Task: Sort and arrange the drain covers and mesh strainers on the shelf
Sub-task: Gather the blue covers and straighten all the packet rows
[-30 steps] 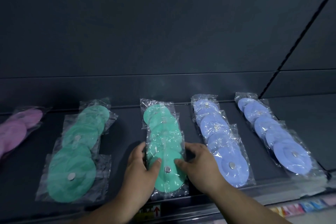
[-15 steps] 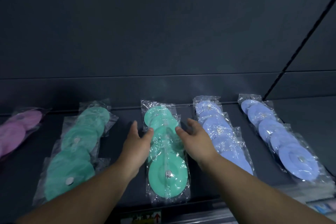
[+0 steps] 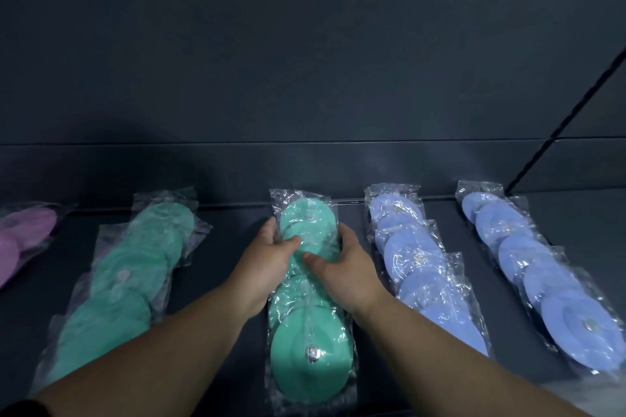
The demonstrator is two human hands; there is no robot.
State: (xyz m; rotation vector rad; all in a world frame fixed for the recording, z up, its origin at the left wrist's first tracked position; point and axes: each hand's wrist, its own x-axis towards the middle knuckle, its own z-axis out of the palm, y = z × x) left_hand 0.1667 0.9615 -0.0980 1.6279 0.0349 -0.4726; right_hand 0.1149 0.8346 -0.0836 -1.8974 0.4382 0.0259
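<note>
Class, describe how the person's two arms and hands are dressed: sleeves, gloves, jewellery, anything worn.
Both forearms are bare. The left hand and right hand wear no gloves; no ring or watch shows. A dark edge, perhaps a sleeve or band, sits on the left arm at the frame's bottom-left corner.

dark shelf (image 3: 230,267) bears bagged green, blue, purple covers (image 3: 310,362).

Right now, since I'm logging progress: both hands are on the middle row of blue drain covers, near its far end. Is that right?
No. The head view shows the left hand and right hand on the middle row of green drain covers, near its far end; the nearest blue row lies beside it, untouched.
</note>
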